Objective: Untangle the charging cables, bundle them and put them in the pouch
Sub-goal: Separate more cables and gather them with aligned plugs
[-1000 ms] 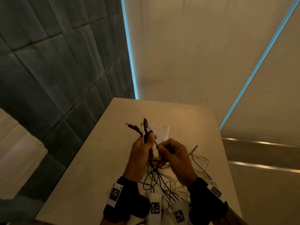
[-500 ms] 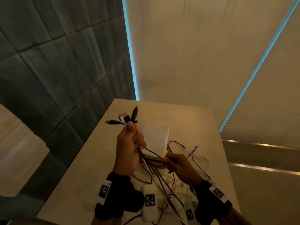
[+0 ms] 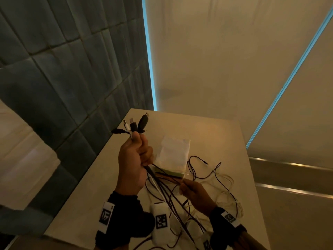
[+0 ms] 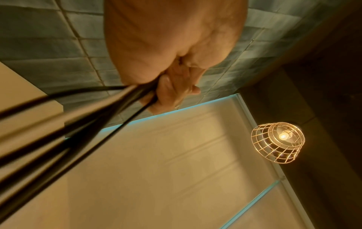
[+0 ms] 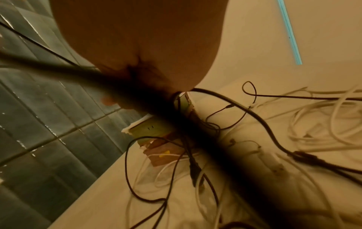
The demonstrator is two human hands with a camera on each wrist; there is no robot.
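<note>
Cable ends up, leads running down toward the person.

The left hand [image 3: 132, 165], raised above the tabletop [image 3: 216, 134], has its fingers [image 4: 168, 91] curled round the charging cables [image 3: 163, 188], plugs [image 3: 137, 124] fanned upward. The right hand [image 3: 195, 194], lower, pinches the dark strands. The pouch [image 3: 173, 154] lies flat just behind both hands; loose white and dark loops [image 3: 225, 186] sprawl to the right.

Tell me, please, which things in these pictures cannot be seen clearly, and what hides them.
- Left hand fingertips: head view shows only its back; in the left wrist view the cables are close and blurred.
- Right hand grip: right wrist view, a dark blurred cable crosses it.
- Plug types: head view, too small.
- Pouch opening: head view, cables and hands hide its near end.
- Cable count: the tangle overlaps and runs past the bottom edge.
</note>
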